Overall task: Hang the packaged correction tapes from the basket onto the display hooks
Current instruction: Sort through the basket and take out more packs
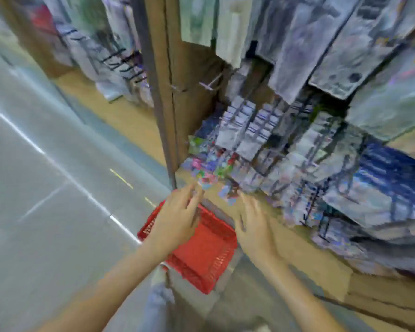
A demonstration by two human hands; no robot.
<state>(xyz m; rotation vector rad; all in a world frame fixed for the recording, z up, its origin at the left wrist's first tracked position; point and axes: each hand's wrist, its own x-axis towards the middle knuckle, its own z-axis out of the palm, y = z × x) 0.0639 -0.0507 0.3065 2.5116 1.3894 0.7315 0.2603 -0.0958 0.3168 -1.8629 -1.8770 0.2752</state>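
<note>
Reaching in w/ both arms, the person is standing right up against the display, and the whole view is smearing w/ motion blur, so detail is poor. The left hand (177, 219) is stretching up and to the right, fingers fairly straight, tips meeting the btm edge of the colourful packaged correction tapes (209, 168), which are hanging in a tight cluster at the rack's lower left corner. I can't tell whether it's pinching a pkt or only touching it. The right hand (254, 226) is reaching in just to the right of it, fingers extended and slightly spread, wrapping nothing, tips touching a small pkt (228, 196) just below the cluster. The red basket (204, 245) is sitting on the floor (46, 164) directly under both hands, at the foot of the display, its red btm showing; the left wrist is covering part of its rim. Above the cluster a display hook (210, 83) is sticking out of the brown back panel (192, 68). Bigger pale packs (309, 44) are hanging in rows further up and to the right, w/ blue packs (393, 168) lower right. A wooden ledge (297, 255) is running along under the rack. A denim-clad leg (157, 303) is showing btwn the forearms, near the basket's corner.
</note>
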